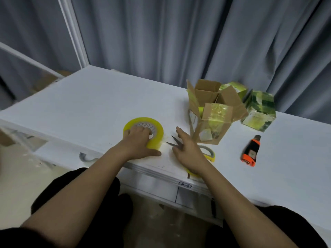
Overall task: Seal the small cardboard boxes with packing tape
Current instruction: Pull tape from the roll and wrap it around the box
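A large yellow roll of packing tape [155, 126] lies flat on the white table [93, 104]. My left hand [139, 142] grips it from above, fingers hooked into its core and thumb along its near side. My right hand [188, 149] rests with fingers spread over a pair of scissors [172, 142], whose dark blades point left and whose grey-yellow handles [208, 152] show to the right. Just behind stands a small cardboard box [211, 126] with its flaps open and yellowish tape on one flap.
Two small boxes wrapped in green-yellow tape stand at the back right, one [259, 111] beside the open box, another [234, 89] behind it. An orange and black utility knife [250, 151] lies to the right. Grey curtains hang behind the table. The table's front edge is near my wrists.
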